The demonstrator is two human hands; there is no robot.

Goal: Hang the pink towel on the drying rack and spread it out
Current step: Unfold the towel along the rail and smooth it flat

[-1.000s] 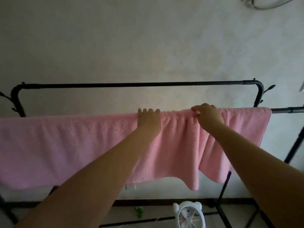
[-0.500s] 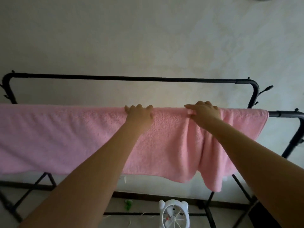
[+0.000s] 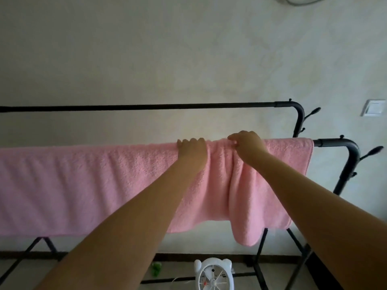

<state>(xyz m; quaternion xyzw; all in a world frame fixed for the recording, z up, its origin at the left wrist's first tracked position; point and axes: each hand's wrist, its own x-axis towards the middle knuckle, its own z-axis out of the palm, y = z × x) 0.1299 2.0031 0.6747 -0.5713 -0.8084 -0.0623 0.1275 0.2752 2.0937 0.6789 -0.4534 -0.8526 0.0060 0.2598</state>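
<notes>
Pulling sideways too hard may drag the pink towel [image 3: 104,185] off the drying rack [image 3: 335,143]. Your left hand [image 3: 191,151] and right hand [image 3: 249,146] are each closed on its bunched top fold at the front rail.

The pink towel [image 3: 104,185] is thick terry-like cloth, matt, with a nubbly, fluffy pile that shows fine ridges across its face and soft bunched folds near the middle. The drying rack [image 3: 335,143] is made of round black tube that looks like painted metal, smooth with a faint sheen on its bent corner; its small side hooks have the same dark finish. The wall [image 3: 188,59] behind is pale and matt, with a slightly mottled, plaster-like texture. The wall switch [image 3: 373,107] looks like smooth white plastic. On the floor, the small fan [image 3: 212,275] has a glossy white plastic shell.
</notes>
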